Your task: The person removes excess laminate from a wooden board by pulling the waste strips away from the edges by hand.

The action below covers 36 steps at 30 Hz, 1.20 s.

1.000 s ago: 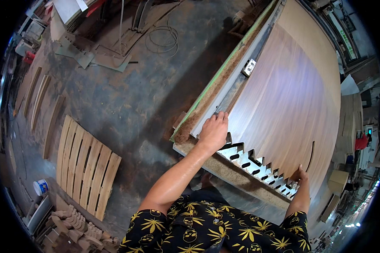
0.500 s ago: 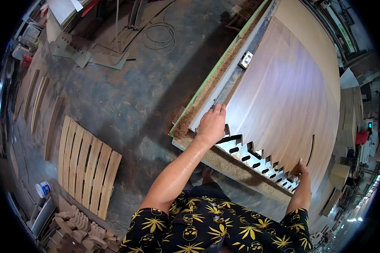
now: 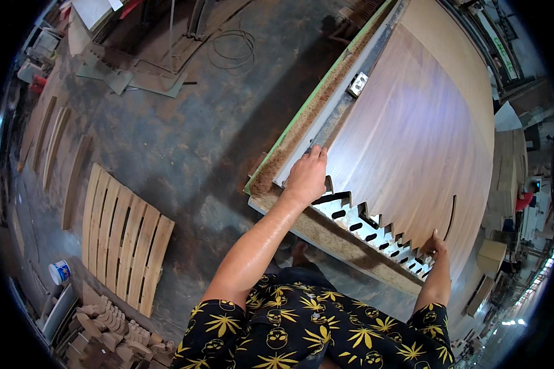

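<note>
A large wood-grain board [image 3: 406, 123] lies flat on the machine table, its near edge cut in a row of sawtooth notches. My left hand [image 3: 308, 175] grips the board's near left corner, its fingers bent over the side next to a grey metal rail [image 3: 335, 120]. At the near right edge my right hand [image 3: 434, 245] holds the board, thumb on top; the other fingers are mostly hidden. A thin dark slot [image 3: 452, 216] runs through the board near that thumb. Below the notches shows a pale metal strip [image 3: 381, 238] with oval holes.
Sawdust covers the table's left ledge [image 3: 271, 178], and a small metal block [image 3: 357, 85] sits on the rail. A slatted wooden panel [image 3: 126, 240], curved wood strips [image 3: 54, 147], a white-and-blue tub [image 3: 61, 272] and piled wooden pieces [image 3: 114, 329] lie on the left. A coiled cable [image 3: 234, 52] rests on the floor.
The whole view has shifted slightly, with things sitting a little further left and up. Both hands keep their places on the board.
</note>
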Tool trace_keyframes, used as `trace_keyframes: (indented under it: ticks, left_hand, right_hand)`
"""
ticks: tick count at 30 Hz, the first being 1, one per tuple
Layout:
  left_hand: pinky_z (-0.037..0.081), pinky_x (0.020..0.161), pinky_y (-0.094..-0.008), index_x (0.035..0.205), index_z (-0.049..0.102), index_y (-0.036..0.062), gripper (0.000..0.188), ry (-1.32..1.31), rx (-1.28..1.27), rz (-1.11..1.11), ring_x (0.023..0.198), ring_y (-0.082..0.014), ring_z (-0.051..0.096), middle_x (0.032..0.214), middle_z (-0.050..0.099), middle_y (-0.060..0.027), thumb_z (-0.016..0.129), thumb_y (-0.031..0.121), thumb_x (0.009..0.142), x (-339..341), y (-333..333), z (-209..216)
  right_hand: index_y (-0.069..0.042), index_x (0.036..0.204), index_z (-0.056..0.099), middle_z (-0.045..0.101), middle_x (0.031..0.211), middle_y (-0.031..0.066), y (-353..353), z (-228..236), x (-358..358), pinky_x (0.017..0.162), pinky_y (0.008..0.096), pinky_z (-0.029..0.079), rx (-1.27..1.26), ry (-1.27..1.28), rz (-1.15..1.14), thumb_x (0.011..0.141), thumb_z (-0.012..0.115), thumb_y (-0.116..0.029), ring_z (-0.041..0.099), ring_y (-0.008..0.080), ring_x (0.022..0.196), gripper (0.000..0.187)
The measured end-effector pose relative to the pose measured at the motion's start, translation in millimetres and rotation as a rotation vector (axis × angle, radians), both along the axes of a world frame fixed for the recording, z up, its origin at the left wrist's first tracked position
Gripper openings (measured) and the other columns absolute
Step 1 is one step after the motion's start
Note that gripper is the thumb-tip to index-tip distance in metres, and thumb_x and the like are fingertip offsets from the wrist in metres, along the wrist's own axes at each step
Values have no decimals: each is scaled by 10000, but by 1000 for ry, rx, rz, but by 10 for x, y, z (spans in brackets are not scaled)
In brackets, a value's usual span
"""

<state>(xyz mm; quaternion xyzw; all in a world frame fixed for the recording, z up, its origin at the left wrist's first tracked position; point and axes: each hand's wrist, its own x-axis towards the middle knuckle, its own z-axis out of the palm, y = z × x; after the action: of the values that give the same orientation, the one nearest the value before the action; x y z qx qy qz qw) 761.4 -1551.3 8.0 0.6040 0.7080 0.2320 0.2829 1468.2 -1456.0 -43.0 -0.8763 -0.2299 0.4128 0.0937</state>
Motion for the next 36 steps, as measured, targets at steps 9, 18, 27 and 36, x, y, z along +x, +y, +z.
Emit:
trace_keyframes:
  ticks: [9, 18, 27, 36]
  left_hand:
    - [518, 937, -388, 1335, 499, -77, 661, -21, -14, 23, 1054, -331, 613, 1225, 529, -188, 686, -60, 702, -4, 7, -27]
    - [490, 964, -427, 1380, 457, -66, 638, -51, -99, -15, 1141, -363, 572, 1326, 475, -198, 655, -53, 774, -54, 3, 85]
    - [517, 936, -411, 1338, 490, -74, 654, -61, 21, 38, 1058, -348, 605, 1242, 524, -184, 672, -76, 710, -2, -13, -24]
    - [475, 985, -428, 1350, 475, -91, 585, -118, -75, -14, 1155, -386, 561, 1327, 472, -224, 607, -42, 783, -56, 21, 12]
  right_hand:
    - [46, 1269, 558, 642, 1206, 209, -50, 298, -565, 866, 547, 481, -78, -8, -2, 829, 704, -615, 623, 363, 1072, 807]
    - [47, 1336, 520, 542, 1374, 244, -28, 92, -419, 993, 559, 422, 20, 5, -32, 809, 734, -600, 509, 398, 1268, 861]
    - [-32, 1034, 660, 691, 1025, 179, 16, -265, 149, 659, 478, 476, 49, -136, 7, 821, 630, -711, 642, 349, 855, 713]
    - [-28, 1046, 664, 685, 1054, 203, 15, -248, 178, 693, 492, 469, 79, -132, 2, 837, 635, -690, 633, 372, 900, 695]
